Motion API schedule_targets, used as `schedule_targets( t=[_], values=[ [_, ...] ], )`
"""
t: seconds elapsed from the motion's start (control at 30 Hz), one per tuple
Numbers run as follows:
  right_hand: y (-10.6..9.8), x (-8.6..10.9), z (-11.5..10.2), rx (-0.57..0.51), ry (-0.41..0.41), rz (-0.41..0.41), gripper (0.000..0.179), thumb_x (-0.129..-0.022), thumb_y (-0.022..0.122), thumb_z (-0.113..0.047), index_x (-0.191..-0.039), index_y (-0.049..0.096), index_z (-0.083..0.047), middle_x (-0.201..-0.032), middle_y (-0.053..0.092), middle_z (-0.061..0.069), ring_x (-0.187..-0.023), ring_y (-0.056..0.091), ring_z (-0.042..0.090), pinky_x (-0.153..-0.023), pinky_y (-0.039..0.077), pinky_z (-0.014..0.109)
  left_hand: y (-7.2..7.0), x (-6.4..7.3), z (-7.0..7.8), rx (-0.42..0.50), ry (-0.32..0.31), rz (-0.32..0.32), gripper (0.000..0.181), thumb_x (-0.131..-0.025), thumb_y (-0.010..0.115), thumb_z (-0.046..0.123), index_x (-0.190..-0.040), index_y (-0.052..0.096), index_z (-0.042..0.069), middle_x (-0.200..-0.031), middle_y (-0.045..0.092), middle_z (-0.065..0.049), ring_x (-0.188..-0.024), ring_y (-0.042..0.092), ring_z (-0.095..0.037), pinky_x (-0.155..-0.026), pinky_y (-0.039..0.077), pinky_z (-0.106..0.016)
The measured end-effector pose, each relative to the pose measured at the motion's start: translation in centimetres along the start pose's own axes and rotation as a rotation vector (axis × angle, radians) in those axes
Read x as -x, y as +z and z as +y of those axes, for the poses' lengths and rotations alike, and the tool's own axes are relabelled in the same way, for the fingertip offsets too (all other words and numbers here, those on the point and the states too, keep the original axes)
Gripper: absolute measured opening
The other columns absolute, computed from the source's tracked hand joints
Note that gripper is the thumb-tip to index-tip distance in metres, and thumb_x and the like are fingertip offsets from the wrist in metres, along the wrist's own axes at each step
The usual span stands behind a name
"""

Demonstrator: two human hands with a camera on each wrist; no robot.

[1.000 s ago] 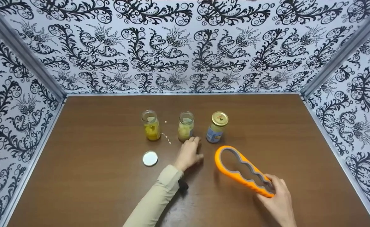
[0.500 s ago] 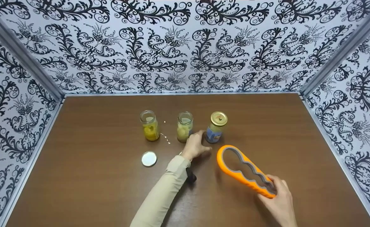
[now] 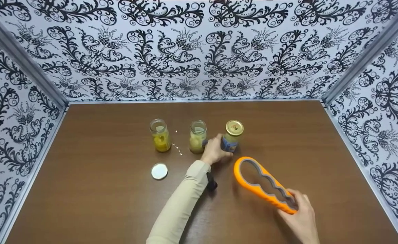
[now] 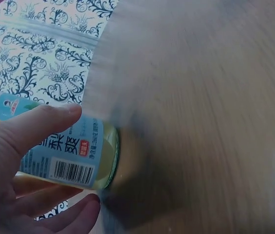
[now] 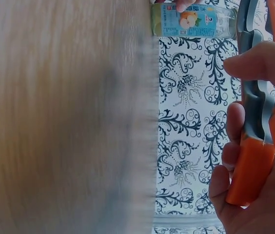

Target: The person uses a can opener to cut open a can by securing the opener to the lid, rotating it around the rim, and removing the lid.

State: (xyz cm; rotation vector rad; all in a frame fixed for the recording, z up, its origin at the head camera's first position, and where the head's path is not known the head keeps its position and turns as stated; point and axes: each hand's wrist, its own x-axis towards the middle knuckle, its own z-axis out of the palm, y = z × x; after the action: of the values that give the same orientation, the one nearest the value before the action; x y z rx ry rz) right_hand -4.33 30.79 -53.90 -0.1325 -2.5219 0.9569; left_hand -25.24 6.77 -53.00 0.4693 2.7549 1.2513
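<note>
A glass jar with a gold lid and blue label (image 3: 234,128) stands upright at the right of a row of jars. My left hand (image 3: 215,150) is at its left side, the thumb across the label (image 4: 74,141) and the fingers curling round behind. Part of the jar is hidden by the hand. With my right hand (image 3: 300,211) I grip an orange multi-size jar opener (image 3: 244,183) by its narrow end. Its grey scalloped lining (image 5: 254,107) shows in the right wrist view, and its wide loop points toward the lidded jar.
Two lidless glass jars stand to the left, a middle one with pale contents (image 3: 197,140) and a left one with yellow contents (image 3: 160,139). A round white-faced lid (image 3: 159,171) lies in front of them. Small drops (image 3: 177,148) dot the brown table (image 3: 93,189). Patterned walls (image 3: 171,51) enclose it.
My left hand has moved right from in front of the middle jar to the lidded jar. My right hand and the jar opener have stayed nearly in place.
</note>
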Motion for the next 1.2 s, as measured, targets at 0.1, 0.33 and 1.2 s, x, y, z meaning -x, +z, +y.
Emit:
schedule_targets(
  t=[0.1,0.33,1.2],
  values=[
    [-0.1,0.0,0.1,0.003,0.005,0.003,0.059,-0.050,0.082,0.013,-0.105,0.065,-0.001,-0.089,0.056,0.005,-0.079,0.051,0.011,-0.071,0.036,0.013,0.4,-0.3,0.1,0.031,-0.021,0.023,0.070,-0.067,0.090,0.020,-0.122,0.053,0.000,-0.109,0.065,-0.017,-0.100,0.062,-0.032,-0.088,0.048,-0.038],
    [-0.2,-0.1,0.2,0.005,0.020,-0.009,0.059,-0.050,0.082,0.013,-0.105,0.065,-0.001,-0.090,0.057,0.006,-0.080,0.051,0.011,-0.072,0.037,0.014,1.4,-1.1,0.6,0.199,-0.016,0.117,0.068,-0.066,0.090,0.017,-0.123,0.053,0.003,-0.109,0.066,-0.013,-0.100,0.063,-0.028,-0.088,0.048,-0.034],
    [0.0,-3.6,-2.5,-0.053,0.026,0.034,0.058,-0.057,0.081,0.011,-0.112,0.062,0.002,-0.092,0.058,0.012,-0.081,0.049,0.013,-0.071,0.036,0.016,0.7,1.6,0.2,0.167,0.041,0.048,0.056,-0.063,0.089,0.014,-0.110,0.063,0.005,-0.101,0.069,-0.007,-0.092,0.064,-0.024,-0.083,0.049,-0.033]
  ],
)
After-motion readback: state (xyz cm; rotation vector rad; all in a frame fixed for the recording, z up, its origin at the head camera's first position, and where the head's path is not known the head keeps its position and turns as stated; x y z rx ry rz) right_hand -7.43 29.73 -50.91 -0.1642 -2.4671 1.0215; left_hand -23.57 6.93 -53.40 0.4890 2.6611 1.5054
